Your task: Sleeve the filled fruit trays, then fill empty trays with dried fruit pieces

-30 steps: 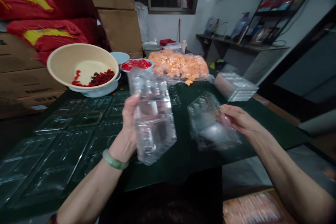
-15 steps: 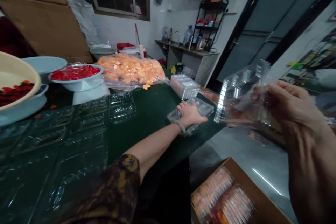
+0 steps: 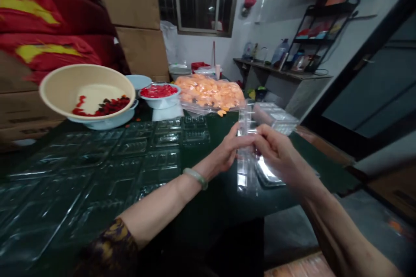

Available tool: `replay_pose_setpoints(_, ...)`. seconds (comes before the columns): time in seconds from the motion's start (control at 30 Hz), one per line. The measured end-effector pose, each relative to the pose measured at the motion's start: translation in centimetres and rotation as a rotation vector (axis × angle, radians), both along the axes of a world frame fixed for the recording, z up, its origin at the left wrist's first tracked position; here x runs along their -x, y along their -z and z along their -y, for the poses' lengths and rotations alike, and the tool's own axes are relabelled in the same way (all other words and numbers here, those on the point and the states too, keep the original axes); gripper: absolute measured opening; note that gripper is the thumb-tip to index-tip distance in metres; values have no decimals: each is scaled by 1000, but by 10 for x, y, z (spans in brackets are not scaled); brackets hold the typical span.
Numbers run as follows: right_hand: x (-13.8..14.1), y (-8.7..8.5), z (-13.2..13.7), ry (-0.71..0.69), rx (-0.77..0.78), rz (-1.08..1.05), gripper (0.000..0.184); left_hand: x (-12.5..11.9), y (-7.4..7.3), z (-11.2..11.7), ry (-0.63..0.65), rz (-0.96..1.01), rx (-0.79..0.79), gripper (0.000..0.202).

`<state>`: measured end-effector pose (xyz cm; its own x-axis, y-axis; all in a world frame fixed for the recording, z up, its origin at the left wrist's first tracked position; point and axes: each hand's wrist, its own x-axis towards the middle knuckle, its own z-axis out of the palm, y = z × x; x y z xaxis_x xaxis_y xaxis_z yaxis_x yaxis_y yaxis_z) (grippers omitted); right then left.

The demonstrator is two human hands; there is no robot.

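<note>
A clear plastic blister tray (image 3: pixel 246 156) stands upright on its edge above the dark green table (image 3: pixel 214 207), and both hands meet at it. My right hand (image 3: pixel 276 151) grips it from the right. The fingers of my left hand (image 3: pixel 225 153), with a pale green bangle on the wrist, reach its left side. Part of the tray is hidden behind my fingers. Below my right hand, another clear tray (image 3: pixel 268 176) lies flat on the table. A stack of clear trays (image 3: pixel 279 117) sits just behind both hands.
Overlapping clear trays (image 3: pixel 97 181) cover the table's left side. Behind them are a tilted beige basin (image 3: pixel 65 95) holding dark red pieces, a bowl of red pieces (image 3: pixel 159 101) and a bag of orange pieces (image 3: pixel 208 93). Cardboard boxes (image 3: pixel 136 21) rise at the back left.
My right hand has come in from the far right with the tray. My left hand has lifted from the flat tray on the table, and both hands now meet at the upright tray.
</note>
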<state>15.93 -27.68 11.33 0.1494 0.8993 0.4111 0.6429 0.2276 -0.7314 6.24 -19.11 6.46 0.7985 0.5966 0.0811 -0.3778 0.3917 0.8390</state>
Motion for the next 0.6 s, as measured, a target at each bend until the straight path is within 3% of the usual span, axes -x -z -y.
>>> replay_pose_setpoints(0.07, 4, 3, -5, -83, 43, -86, 25, 28, 7, -6, -47, 1, 79, 69)
replay_pose_setpoints(0.17, -20, 14, -21, -140, 118, -324, 25, 71, 13, -13, -186, -130, 172, 71)
replay_pose_setpoints(0.33, -79, 62, -88, -47, 473, -583, 22, 133, 23, -1, -303, -318, 178, 74)
replay_pose_setpoints(0.47, -104, 108, -150, 75, 666, -542, 24, 156, 30, 20, -316, -435, 144, 73)
replay_pose_setpoints(0.6, -114, 127, -203, 166, 834, -446, 17, 154, 28, 35, -292, -493, 118, 78)
